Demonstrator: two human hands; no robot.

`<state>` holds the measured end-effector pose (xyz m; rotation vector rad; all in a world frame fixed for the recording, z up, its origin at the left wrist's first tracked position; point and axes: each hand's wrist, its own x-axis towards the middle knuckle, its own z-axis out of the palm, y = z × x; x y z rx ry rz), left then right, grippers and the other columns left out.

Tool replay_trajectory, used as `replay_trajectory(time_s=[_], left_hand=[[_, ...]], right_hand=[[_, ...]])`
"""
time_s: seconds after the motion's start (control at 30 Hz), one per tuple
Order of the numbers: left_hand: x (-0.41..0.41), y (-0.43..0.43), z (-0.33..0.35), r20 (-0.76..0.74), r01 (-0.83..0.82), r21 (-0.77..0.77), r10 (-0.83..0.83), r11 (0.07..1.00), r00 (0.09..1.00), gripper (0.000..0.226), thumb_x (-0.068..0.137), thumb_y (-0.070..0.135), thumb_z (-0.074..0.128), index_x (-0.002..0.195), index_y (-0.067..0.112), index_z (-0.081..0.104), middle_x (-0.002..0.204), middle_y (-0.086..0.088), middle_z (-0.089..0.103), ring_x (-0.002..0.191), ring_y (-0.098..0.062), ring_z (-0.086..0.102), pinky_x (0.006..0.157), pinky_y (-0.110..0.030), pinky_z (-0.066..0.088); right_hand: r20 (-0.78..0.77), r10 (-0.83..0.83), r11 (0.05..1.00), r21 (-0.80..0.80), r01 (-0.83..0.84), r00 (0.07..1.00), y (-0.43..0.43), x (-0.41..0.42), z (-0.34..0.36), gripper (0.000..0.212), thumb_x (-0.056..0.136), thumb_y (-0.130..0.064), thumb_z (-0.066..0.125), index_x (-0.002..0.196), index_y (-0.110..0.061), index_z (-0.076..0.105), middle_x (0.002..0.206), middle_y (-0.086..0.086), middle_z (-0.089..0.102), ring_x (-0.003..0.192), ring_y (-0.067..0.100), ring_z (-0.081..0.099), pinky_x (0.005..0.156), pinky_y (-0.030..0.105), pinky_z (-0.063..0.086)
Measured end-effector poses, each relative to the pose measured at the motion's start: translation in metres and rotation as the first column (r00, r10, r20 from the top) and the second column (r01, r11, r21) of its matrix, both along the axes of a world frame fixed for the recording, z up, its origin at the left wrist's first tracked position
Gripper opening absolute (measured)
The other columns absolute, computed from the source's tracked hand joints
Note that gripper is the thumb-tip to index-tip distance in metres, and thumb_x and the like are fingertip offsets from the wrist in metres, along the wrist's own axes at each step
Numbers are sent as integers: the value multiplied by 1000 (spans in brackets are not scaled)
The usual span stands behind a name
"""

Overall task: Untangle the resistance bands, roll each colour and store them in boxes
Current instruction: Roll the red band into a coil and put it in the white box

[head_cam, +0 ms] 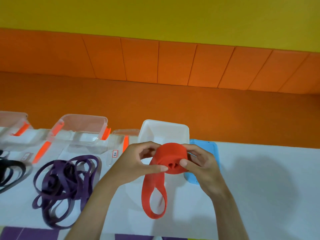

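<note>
Hands: your left hand (138,161) and your right hand (202,165) are both raised over the table (259,170), and they meet on the red band (170,154).
Left hand: it grips the rolled part of the red band, with your thumb pressed on the near face of the roll and your fingers curled over its top.
Right hand: it grips the roll from the other side, with your thumb on the near face beside the small hollow at the roll's centre and your fingers bent behind it.
Red band: most of it is wound into a thick roll between your hands. The unrolled tail (147,187) hangs from the roll as one long loop that reaches down toward the table.
Purple bands: they lie in a loose tangled heap (50,183) on the table to your left, apart from your hands.
Black bands: a few loops (12,166) show at the far left edge, cut off by the frame.
Clear boxes: three stand open in a row along the table's far edge, all with orange clips. They are the left clear box (12,113), the middle clear box (83,116) and the small clear box (125,130). The small one carries a sticker too small for you to read.
White box: it stands open (164,121) just behind the roll you are holding.
Blue lid: it lies (202,144) just right of the white box, partly hidden by your right hand.
Backdrop: orange padded panels (173,63) run behind the table.
</note>
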<state>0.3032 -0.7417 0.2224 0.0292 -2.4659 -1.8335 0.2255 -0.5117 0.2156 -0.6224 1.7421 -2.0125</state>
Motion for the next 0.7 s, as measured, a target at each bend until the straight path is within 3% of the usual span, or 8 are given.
replay_trajectory(time_s=[0.1,0.17,0.33,0.43,0.5,0.6,0.7], left_hand=[[3,-3,1,8,-17,-24,17,1000,1000,49,68,39,97,112,38,76,108,10,80,105,-14,75,96,-23,58],[4,-4,3,-14,-20,-19,20,1000,1000,49,69,38,96,114,40,75,110,10,79,106,-15,75,95,-23,58],[0,3,7,-29,-64,38,65,997,997,56,74,30,96,125,37,72,118,11,77,114,-14,73,100,-23,56],[-2,2,9,13,-73,-44,73,996,997,51,73,25,99,115,33,71,111,13,79,106,-9,75,93,-17,56],[-4,0,12,15,-78,-132,81,988,997,50,70,28,100,112,37,74,108,19,78,104,-4,75,94,-15,56],[-6,-2,15,-24,-59,-219,55,974,998,49,71,32,99,114,37,77,107,24,78,105,-2,73,95,-15,55],[-9,1,18,-53,-40,-219,29,975,998,50,74,36,95,120,37,76,113,23,76,110,-5,71,96,-17,55]], right_hand=[[-60,105,987,131,-97,993,0,-5,-3,47,77,-51,89,119,-36,73,120,-1,76,120,18,70,92,23,58],[-76,139,974,192,-123,987,-2,-11,-4,53,69,-53,93,116,-40,73,116,-4,77,115,15,71,89,25,60],[-57,59,993,106,-52,997,-4,-19,-2,50,65,-40,100,105,-26,74,106,3,78,103,21,76,79,28,62],[6,46,998,46,-47,999,-4,-20,-8,45,67,-31,100,102,-21,72,103,3,77,97,21,76,79,27,60],[-1,106,989,100,-105,994,-5,-22,-12,43,72,-24,97,107,-23,71,107,1,76,103,17,74,84,26,59],[-95,178,964,216,-154,979,-5,-27,-9,60,72,-41,96,125,-39,68,124,-8,73,123,10,66,97,21,55],[-151,129,977,190,-99,980,-6,-31,-2,57,68,-49,96,117,-35,73,113,-6,76,112,14,71,85,25,60]])
